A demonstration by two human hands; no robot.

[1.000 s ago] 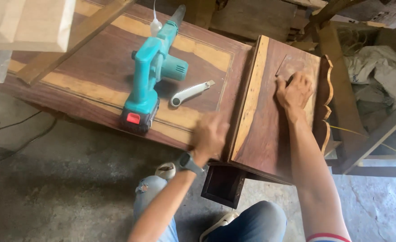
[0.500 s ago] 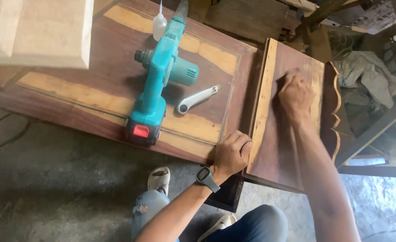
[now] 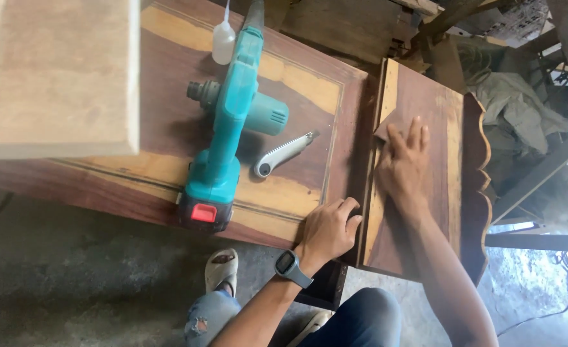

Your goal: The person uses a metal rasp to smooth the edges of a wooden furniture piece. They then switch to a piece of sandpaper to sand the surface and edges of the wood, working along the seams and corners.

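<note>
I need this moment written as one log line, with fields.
right hand: flat on sandpaper, on wood panel | left hand: gripping panel edge | teal power tool: idle on board

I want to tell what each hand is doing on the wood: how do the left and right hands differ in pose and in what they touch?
The left hand is curled, its fingers hooked over the near edge of the upright panel; the right hand lies flat with fingers spread. The left hand holds only wood; the right hand presses a piece of sandpaper to the panel's face. The left wrist bears a watch; the right wrist is bare. Both rest on the same dark panel.
</note>
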